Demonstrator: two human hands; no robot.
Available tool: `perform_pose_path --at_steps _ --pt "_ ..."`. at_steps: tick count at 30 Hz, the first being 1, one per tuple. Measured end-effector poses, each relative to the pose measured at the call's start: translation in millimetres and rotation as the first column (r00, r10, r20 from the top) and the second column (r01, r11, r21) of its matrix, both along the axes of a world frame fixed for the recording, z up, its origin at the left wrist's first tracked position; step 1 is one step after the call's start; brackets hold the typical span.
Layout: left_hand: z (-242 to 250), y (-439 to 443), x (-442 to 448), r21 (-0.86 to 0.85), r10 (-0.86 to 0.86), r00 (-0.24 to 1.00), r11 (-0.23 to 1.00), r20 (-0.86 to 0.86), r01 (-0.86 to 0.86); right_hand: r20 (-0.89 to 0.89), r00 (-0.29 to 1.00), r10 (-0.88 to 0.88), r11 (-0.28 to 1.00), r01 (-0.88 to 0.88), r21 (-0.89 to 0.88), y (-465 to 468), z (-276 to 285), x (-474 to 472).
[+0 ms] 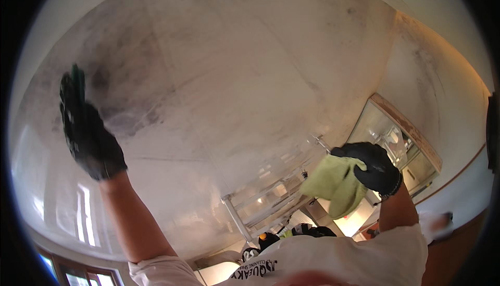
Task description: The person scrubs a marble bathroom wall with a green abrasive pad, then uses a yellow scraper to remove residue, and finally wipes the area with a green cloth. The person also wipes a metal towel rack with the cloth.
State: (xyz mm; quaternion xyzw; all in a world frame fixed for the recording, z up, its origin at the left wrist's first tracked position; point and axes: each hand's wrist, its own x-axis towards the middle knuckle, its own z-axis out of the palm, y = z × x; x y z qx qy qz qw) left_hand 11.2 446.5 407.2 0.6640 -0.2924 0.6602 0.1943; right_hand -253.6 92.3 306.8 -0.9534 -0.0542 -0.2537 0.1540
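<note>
My left hand (91, 133), in a black glove, is raised at the left with its fingers straight and close together. A thin dark green pad (79, 83), blurred and seen edge-on, lies along those fingers. Beside them is the pale wall surface (234, 83), marked with dark grey stains (125, 120); whether the pad touches it I cannot tell. At the right, my right hand (377, 168), also black-gloved, grips a folded yellow-green cloth (336, 184). The cloth hangs down from the fingers, in front of part of a metal rack.
A metal rack (238, 217) with bars stands out low in the middle. Right of it is a mirrored cabinet (390, 129) with a worn brown edge (410, 129). A brown-framed window (82, 272) shows at lower left. Several dark items (269, 239) sit close to my white shirt (332, 254).
</note>
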Motion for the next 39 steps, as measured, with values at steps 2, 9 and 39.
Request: perform_pose_path --at_steps 2,9,39 --pt "18.2 -34.2 23.3 -0.006 0.104 0.991 0.994 -0.078 -0.105 -0.011 0.994 -0.109 0.965 0.108 0.239 -20.7 -27.6 -32.3" --pt "38.4 -67.9 21.6 0.300 0.457 0.888 0.841 0.050 -0.450 -0.051 0.939 -0.340 0.735 0.299 0.608 -58.9 -111.7 -117.2" --pt "95.9 -540.4 29.2 0.576 -0.006 0.977 0.808 0.212 -0.120 -0.091 0.894 -0.438 0.398 0.284 0.873 -203.7 -250.7 -99.1"
